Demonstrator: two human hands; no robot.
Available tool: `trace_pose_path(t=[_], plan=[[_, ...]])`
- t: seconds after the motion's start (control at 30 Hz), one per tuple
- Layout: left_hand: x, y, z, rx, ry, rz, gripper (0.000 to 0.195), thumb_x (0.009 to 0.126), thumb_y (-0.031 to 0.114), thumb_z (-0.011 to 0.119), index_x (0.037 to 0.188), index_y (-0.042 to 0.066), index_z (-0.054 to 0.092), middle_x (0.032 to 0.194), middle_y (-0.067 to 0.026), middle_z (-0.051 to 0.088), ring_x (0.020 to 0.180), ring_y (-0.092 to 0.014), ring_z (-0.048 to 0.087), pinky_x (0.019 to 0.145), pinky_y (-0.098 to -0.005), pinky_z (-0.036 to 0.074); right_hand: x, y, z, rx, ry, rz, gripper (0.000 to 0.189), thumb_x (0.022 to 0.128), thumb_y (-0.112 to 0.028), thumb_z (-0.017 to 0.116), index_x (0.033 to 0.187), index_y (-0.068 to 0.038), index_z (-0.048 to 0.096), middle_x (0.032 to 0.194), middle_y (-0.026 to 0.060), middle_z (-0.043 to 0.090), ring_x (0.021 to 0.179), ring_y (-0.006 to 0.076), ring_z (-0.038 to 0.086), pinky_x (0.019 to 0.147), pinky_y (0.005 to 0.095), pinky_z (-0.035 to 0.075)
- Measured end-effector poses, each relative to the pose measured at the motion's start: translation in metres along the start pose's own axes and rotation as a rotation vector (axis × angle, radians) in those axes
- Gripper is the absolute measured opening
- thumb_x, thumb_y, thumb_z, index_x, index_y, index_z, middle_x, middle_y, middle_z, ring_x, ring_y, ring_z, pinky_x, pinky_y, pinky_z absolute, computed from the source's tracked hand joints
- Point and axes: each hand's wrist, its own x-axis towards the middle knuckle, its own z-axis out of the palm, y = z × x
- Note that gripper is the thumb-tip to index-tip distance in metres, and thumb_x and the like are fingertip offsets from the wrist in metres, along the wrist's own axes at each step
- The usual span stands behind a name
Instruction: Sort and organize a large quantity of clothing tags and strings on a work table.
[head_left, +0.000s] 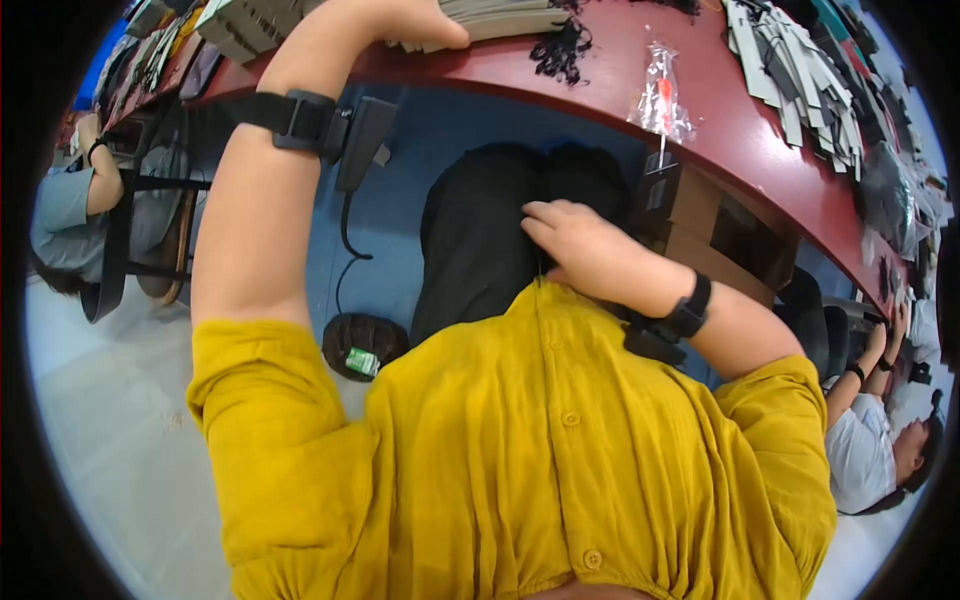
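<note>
At the top edge, my left hand (420, 21) lies against a stack of flat grey-beige strips (502, 18) on the red table (607, 56). Its thumb rests along the strips, while its fingers are partly cut off by the frame, so its grip is unclear. My right hand (581, 244) is over my lap, beside the front of my yellow shirt (555, 420), with fingers extended and no object visible in it. Right of the stack is a tangle of black cords (564, 51). A red-handled tool (664, 94) in clear plastic lies near the table edge.
A pile of pale and dark strips (795, 75) lies at the upper right, near clear plastic bags (892, 195). Grey blocks (244, 26) stand upper left. Beneath the table are a cardboard box (690, 247) and a cabled device (367, 142). Other people sit at both sides.
</note>
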Motion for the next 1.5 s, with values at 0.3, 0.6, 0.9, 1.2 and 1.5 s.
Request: trace_pose_path(t=[0.3,0.6,0.9,1.2,1.5], plan=[[0.008,-0.01,0.013,0.0,0.19,0.091,0.11,0.058,0.041,0.077,0.146,-0.006,0.031,0.135,-0.028,0.047,0.128,-0.042,0.045,0.108,-0.0404,0.041,0.001,0.033,0.025,0.002,0.042,-0.282,0.002,0.076,-0.01,0.062,0.077,-0.008,0.062,0.084,0.0065,0.057,0.088,0.025,0.057,0.081,0.0342,0.049],[0.002,-0.002,0.004,0.034,0.124,0.037,0.106,0.062,0.038,0.076,0.146,-0.006,0.029,0.138,-0.0287,0.044,0.132,-0.041,0.042,0.111,-0.04,0.036,-0.021,0.042,0.012,0.037,0.14,-0.423,0.009,0.079,-0.01,0.056,0.085,-0.006,0.061,0.089,0.009,0.059,0.085,0.0266,0.058,0.076,0.0343,0.05],[0.006,0.011,-0.006,0.086,0.026,0.008,0.125,0.061,0.046,0.085,0.154,-0.002,0.017,0.15,-0.0261,0.035,0.137,-0.038,0.04,0.113,-0.0367,0.035,-0.025,0.042,0.03,0.034,0.105,-0.505,0.008,0.084,-0.006,0.06,0.091,-0.007,0.063,0.089,0.0094,0.06,0.089,0.0271,0.061,0.083,0.035,0.051],[0.006,0.018,-0.003,0.14,0.086,0.055,0.112,0.062,0.036,0.081,0.153,0.003,0.024,0.142,-0.025,0.043,0.131,-0.04,0.044,0.109,-0.0387,0.038,-0.022,0.034,0.029,-0.015,0.086,-0.497,0.006,0.082,-0.008,0.061,0.088,-0.008,0.064,0.087,0.0073,0.059,0.087,0.0245,0.06,0.082,0.0341,0.051],[0.011,0.005,-0.003,0.139,0.136,-0.156,0.108,0.061,0.041,0.076,0.152,0.003,0.029,0.141,-0.0277,0.045,0.134,-0.042,0.041,0.11,-0.0425,0.039,-0.02,0.035,0.031,0.026,0.059,-0.477,0.006,0.084,-0.006,0.062,0.089,-0.008,0.065,0.089,0.0078,0.061,0.089,0.0243,0.061,0.083,0.0338,0.052]])
